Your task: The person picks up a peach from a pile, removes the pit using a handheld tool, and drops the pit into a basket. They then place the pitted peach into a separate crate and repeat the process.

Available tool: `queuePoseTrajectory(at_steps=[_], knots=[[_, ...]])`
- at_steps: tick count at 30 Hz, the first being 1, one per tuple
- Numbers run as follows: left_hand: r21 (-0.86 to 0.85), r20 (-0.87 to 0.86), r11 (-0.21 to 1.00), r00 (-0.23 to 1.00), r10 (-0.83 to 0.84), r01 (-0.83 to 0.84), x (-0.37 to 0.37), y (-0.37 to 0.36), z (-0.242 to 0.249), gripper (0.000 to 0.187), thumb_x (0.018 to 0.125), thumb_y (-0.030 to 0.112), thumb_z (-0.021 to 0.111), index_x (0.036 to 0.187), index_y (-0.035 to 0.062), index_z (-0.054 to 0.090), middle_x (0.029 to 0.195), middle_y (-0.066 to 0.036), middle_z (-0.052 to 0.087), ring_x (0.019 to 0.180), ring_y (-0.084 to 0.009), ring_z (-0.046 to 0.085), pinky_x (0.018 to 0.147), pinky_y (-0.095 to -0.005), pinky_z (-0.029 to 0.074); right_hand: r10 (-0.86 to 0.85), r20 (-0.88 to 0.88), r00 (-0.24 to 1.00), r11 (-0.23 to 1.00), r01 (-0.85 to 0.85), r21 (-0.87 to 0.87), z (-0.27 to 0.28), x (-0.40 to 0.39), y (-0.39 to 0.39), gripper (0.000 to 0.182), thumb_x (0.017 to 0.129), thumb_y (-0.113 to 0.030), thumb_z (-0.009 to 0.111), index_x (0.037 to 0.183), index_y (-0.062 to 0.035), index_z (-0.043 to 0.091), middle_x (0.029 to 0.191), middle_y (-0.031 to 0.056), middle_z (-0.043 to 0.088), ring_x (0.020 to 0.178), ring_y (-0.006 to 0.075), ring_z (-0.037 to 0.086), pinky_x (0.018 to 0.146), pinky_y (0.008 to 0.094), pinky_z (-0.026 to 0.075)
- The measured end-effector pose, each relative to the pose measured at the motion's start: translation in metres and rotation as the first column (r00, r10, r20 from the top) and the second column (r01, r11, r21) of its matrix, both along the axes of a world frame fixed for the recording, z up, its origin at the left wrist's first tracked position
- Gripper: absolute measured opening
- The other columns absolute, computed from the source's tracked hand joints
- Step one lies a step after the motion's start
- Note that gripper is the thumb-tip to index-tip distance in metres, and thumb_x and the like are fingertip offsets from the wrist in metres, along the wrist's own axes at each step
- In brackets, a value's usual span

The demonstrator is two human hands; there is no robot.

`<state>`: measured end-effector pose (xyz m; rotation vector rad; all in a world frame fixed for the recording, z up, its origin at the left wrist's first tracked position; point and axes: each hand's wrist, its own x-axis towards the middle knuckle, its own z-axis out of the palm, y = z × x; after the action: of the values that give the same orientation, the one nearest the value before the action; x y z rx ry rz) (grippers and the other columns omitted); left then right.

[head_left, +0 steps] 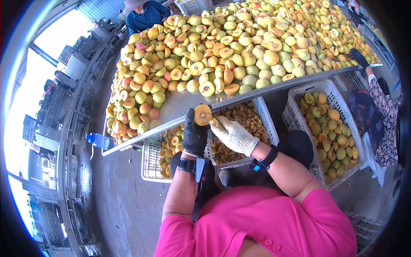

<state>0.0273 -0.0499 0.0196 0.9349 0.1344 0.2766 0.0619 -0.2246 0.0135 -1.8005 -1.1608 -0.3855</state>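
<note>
My left hand [195, 136], in a black glove, holds a halved peach [202, 115] with its orange cut face and brown centre turned up. Close against the fruit's right side is my right hand [234, 133], in a white knitted glove. Its fingers are pinched together; a thin thing seems to stick out at the tips, too small to make out. Both hands are just in front of the metal table's edge [171, 123]. Below them stands a crate of brown pits and scraps [272, 128].
Peach halves [231, 53] are heaped on the table. A white crate of halves [147, 165] stands below left, another crate [355, 128] to the right. A blue bottle [100, 140] is at the table's left corner. Co-workers [147, 15] stand at the far side and right [387, 124].
</note>
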Motion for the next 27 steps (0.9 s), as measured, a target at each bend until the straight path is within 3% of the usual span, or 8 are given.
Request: queuePoseTrajectory(at_steps=[9,16,19,20,21,23,25,27], knots=[[-0.139,-0.082,0.989,0.995,-0.062,0.05,-0.007,-0.015,0.01,0.041,0.103,0.041,0.049,0.119,0.0047,0.059,0.109,-0.008,0.064,0.103,-0.0187,0.061,0.093,-0.0326,0.05,0.053,-0.225,0.973,0.999,-0.051,0.018,0.002,-0.002,-0.002,0.033,0.1,-0.035,0.052,0.098,-0.0021,0.051,0.066,0.0247,0.058,0.068,0.0453,0.061,0.058,0.0539,0.046],[-0.063,-0.281,0.998,0.96,-0.007,-0.011,-0.01,-0.009,0.004,0.046,0.1,0.048,0.05,0.11,0.0043,0.061,0.1,-0.01,0.066,0.095,-0.0215,0.064,0.089,-0.0349,0.052,0.011,-0.142,0.99,0.957,-0.052,-0.284,-0.013,-0.007,-0.001,0.021,0.1,-0.023,0.052,0.103,-0.0027,0.056,0.085,0.0215,0.054,0.072,0.0391,0.062,0.06,0.0479,0.049],[0.058,-0.235,0.978,0.955,-0.18,0.199,-0.009,0.019,-0.017,0.045,0.099,0.039,0.055,0.123,0.0004,0.057,0.111,-0.015,0.065,0.106,-0.0265,0.063,0.096,-0.0382,0.049,0.022,-0.171,0.985,0.957,-0.07,-0.283,-0.011,-0.011,-0.003,0.028,0.099,-0.029,0.051,0.101,-0.0015,0.053,0.079,0.0236,0.059,0.072,0.0415,0.064,0.061,0.0499,0.05],[0.511,-0.158,0.84,0.98,-0.117,0.183,-0.015,0.02,-0.007,0.046,0.098,0.035,0.056,0.128,0.0,0.054,0.116,-0.016,0.063,0.111,-0.0282,0.061,0.098,-0.0394,0.048,0.008,-0.238,0.971,0.956,-0.077,-0.284,0.002,-0.015,-0.007,0.033,0.1,-0.034,0.049,0.1,-0.001,0.051,0.075,0.0247,0.061,0.072,0.0429,0.064,0.062,0.0518,0.05],[0.849,-0.059,0.519,0.993,-0.097,0.102,-0.023,0.016,0.01,0.047,0.098,0.03,0.057,0.133,-0.0003,0.051,0.121,-0.018,0.062,0.116,-0.0299,0.059,0.101,-0.0405,0.046,-0.007,-0.303,0.953,0.954,-0.084,-0.286,0.008,-0.017,-0.009,0.039,0.1,-0.039,0.047,0.098,-0.0005,0.05,0.071,0.0258,0.063,0.072,0.0444,0.065,0.062,0.0538,0.05],[0.999,-0.04,0.011,0.985,-0.165,0.043,-0.027,0.028,0.015,0.05,0.098,0.028,0.057,0.139,0.0006,0.048,0.126,-0.018,0.06,0.119,-0.0304,0.058,0.102,-0.0409,0.045,-0.003,-0.315,0.949,0.929,-0.114,-0.352,0.004,-0.022,-0.007,0.038,0.1,-0.039,0.047,0.1,-0.0008,0.049,0.071,0.0262,0.063,0.072,0.045,0.065,0.062,0.0546,0.05],[0.974,-0.196,-0.158,0.952,-0.234,0.161,-0.006,0.062,-0.004,0.049,0.099,0.031,0.055,0.139,0.003,0.049,0.125,-0.017,0.061,0.117,-0.0279,0.06,0.098,-0.0391,0.048,-0.003,-0.336,0.942,0.923,-0.127,-0.364,0.002,-0.026,-0.005,0.034,0.1,-0.035,0.049,0.102,-0.0011,0.049,0.073,0.0262,0.063,0.072,0.0446,0.065,0.061,0.0543,0.049],[0.914,-0.332,0.175,0.923,-0.194,0.365,-0.001,0.052,0.018,0.046,0.099,0.037,0.053,0.133,0.0053,0.054,0.117,-0.013,0.064,0.106,-0.0237,0.062,0.087,-0.0355,0.05,-0.006,-0.363,0.932,0.939,-0.119,-0.323,0.007,-0.028,-0.003,0.029,0.098,-0.029,0.053,0.105,-0.0014,0.048,0.076,0.026,0.063,0.072,0.0432,0.064,0.06,0.0529,0.049]])
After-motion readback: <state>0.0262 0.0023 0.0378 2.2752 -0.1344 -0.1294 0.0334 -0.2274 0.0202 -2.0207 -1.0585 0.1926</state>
